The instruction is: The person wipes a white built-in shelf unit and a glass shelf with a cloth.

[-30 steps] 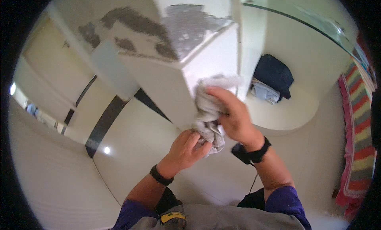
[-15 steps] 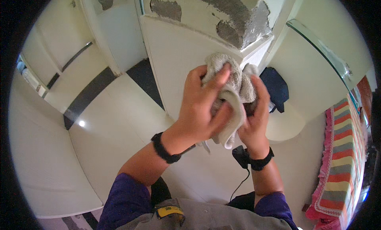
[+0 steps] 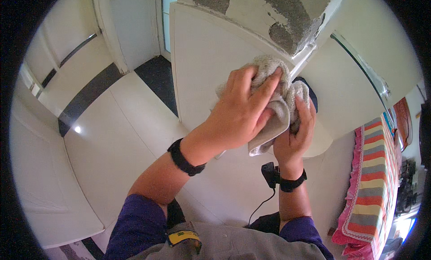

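Observation:
A bunched greyish-white terry towel [image 3: 271, 121] is held up between both hands, with folds hanging below. On its left side my left hand [image 3: 240, 105] grips the cloth, fingers spread over the upper folds and thumb pressed into the middle. My right hand [image 3: 296, 134] is closed round the right side, its fingers curled over a fold. Whether something lies inside the towel is hidden. Behind the cloth stands the corner of a white-panelled wall [image 3: 215, 49].
Peeling plaster [image 3: 287, 28] shows above the panel. A dark bag-like object [image 3: 313, 94] is partly hidden behind the towel. At right hangs a striped cloth [image 3: 370, 183] with a pink frill. A doorway [image 3: 134, 31] opens at upper left over pale floor tiles [image 3: 116, 134].
Both hands have shifted slightly right with the towel, and its folds have been turned over. The view has swung a little, showing more of the white panel.

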{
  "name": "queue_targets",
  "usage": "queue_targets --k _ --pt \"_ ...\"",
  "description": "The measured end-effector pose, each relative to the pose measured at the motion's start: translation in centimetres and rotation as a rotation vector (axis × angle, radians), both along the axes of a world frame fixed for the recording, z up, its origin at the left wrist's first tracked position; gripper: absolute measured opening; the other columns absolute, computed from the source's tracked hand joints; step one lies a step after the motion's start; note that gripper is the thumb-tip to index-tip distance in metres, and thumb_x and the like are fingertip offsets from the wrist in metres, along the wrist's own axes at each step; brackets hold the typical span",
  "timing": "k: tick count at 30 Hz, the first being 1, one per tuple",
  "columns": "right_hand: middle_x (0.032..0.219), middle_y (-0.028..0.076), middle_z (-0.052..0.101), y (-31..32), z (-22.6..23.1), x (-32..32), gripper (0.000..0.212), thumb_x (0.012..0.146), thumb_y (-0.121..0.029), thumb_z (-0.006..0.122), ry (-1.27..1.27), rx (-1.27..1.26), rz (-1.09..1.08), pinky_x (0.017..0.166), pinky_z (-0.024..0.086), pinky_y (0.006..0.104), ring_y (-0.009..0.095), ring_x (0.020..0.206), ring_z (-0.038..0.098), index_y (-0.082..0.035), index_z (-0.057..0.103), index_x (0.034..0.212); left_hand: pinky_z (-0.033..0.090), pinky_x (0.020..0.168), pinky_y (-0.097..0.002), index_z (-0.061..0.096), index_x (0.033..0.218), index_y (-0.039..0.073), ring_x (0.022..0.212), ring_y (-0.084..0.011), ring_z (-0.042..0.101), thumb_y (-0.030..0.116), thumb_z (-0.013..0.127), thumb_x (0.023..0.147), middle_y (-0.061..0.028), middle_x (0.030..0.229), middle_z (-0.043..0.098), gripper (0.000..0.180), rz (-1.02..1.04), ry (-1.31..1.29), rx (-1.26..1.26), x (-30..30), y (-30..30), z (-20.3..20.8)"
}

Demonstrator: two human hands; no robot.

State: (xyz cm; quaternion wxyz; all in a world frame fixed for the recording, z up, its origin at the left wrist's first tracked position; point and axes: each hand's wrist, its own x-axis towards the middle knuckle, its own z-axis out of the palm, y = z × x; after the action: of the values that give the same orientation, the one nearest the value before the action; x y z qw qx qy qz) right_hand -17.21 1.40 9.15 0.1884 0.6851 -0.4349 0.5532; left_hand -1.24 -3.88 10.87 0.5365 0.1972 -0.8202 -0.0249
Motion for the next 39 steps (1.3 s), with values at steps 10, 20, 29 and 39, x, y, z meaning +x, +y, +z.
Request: queue_targets --k 10,20,29,39 --pt "0.121 0.024 0.055 -0.2 -1.3 -2.2 0.047 0.076 0.012 0.061 0.196 0.156 0.036 0.092 0.046 0.0392 0.037 0.109 0.058 -0.004 0.057 0.119 0.041 0.090 -0.0460 0.041 0.140 0.009 0.101 -0.0384 0.046 0.013 0.065 0.074 -0.0213 0.118 0.041 0.071 0.003 -0.088 -0.038 0.7 -2.0 -3.6" --pt "0.111 0.020 0.059 2.3 5.3 -2.7 0.045 0.075 -0.001 0.070 0.510 0.124 -0.074 0.078 0.050 0.0378 0.032 0.092 0.060 -0.015 0.066 0.117 0.042 0.087 -0.0440 0.042 0.141 0.014 0.098 -0.0359 0.047 0.010 0.065 0.075 -0.0178 0.112 0.045 0.070 0.082 0.034 -0.116 -0.8 -2.1 -0.1" --pt "0.110 0.021 0.054 3.3 8.2 2.9 0.055 0.071 -0.007 0.073 0.538 0.315 -0.114 0.075 0.050 0.0385 0.034 0.091 0.057 -0.013 0.060 0.124 0.041 0.085 -0.0430 0.045 0.138 0.016 0.096 -0.0357 0.047 0.007 0.063 0.076 -0.0175 0.104 0.047 0.065 0.189 0.105 0.094 0.7 -3.7 0.6" --pt "0.113 0.023 0.049 0.2 7.8 6.5 0.062 0.071 -0.008 0.072 0.670 0.312 -0.182 0.080 0.048 0.0415 0.036 0.096 0.054 -0.014 0.054 0.130 0.042 0.080 -0.0432 0.046 0.138 0.015 0.092 -0.0367 0.049 0.007 0.062 0.079 -0.0191 0.096 0.049 0.062 0.260 0.251 0.147 2.0 -6.3 0.0"
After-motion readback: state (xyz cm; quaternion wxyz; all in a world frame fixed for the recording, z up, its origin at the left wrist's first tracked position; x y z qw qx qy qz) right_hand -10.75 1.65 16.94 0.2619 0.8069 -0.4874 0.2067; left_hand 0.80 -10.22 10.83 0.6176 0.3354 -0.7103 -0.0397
